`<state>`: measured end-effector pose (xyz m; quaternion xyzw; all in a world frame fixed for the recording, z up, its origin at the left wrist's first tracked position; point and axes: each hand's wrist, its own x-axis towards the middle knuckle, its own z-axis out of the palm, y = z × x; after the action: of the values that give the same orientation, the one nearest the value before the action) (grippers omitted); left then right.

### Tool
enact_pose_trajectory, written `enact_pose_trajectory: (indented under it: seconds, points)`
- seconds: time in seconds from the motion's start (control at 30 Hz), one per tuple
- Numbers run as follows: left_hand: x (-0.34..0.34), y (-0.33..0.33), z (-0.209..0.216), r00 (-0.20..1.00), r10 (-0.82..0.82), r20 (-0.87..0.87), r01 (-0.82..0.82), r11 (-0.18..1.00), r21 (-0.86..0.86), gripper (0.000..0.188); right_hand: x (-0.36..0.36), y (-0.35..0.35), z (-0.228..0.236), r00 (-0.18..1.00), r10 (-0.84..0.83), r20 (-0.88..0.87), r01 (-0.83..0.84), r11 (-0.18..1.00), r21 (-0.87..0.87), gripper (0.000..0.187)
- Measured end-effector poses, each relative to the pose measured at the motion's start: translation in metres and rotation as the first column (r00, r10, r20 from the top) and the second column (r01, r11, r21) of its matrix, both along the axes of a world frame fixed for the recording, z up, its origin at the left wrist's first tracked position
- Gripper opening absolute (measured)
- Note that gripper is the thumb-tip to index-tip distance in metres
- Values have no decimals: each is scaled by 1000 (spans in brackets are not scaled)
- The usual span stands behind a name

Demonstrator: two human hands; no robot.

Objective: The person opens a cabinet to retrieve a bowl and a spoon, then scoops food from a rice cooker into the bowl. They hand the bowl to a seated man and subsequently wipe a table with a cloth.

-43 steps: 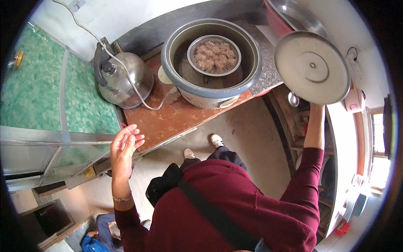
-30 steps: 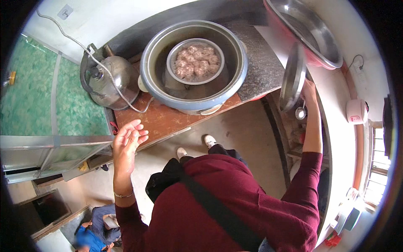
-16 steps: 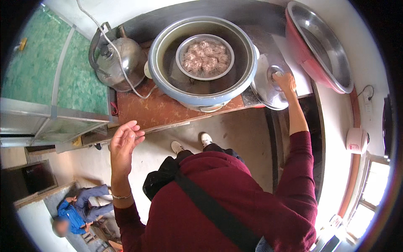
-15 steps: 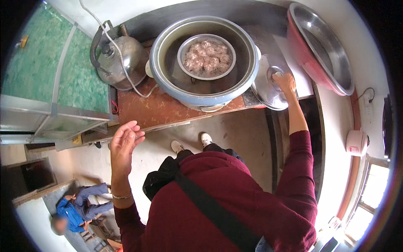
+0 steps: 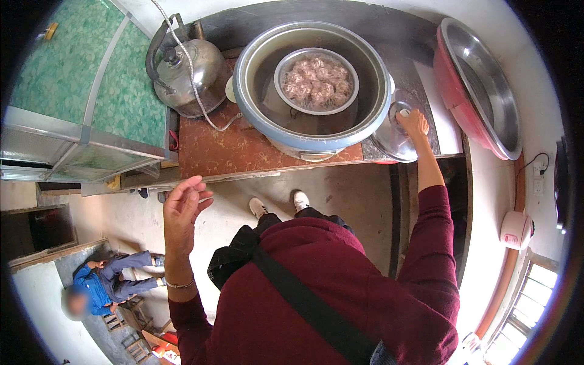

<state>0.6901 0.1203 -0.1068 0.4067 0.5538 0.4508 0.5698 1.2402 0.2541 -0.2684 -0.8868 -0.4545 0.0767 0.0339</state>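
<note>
Clasped in my right grip, the lid; left of that grip, the pot; my left grip loosely uncurled.

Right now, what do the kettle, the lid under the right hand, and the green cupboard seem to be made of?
Kettle: metal, probably steel, grey with a dulled shine.
Lid: likely polished metal, given its bright reflections.
Green cupboard: marbled, glossy panels, perhaps glass or laminate; the silvery edging looks like aluminium.

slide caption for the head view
Right hand on the lid beside an open cooker; left hand raised, empty.
</note>
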Motion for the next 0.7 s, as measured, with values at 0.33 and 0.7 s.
enact_pose_trajectory:
  seconds: [0.33, 0.7]
  points:
    - [11, 9, -4, 999, -36, -16, 36, 999, -14, 28, -8, -5, 53, 984, 105, 146, -137, 963, 232, 59]
    - [27, 19, -4, 997, -78, 25, 79, 997, -25, 29, -71, -17, 259, 575, 270, 773, -813, 294, 502, 20]
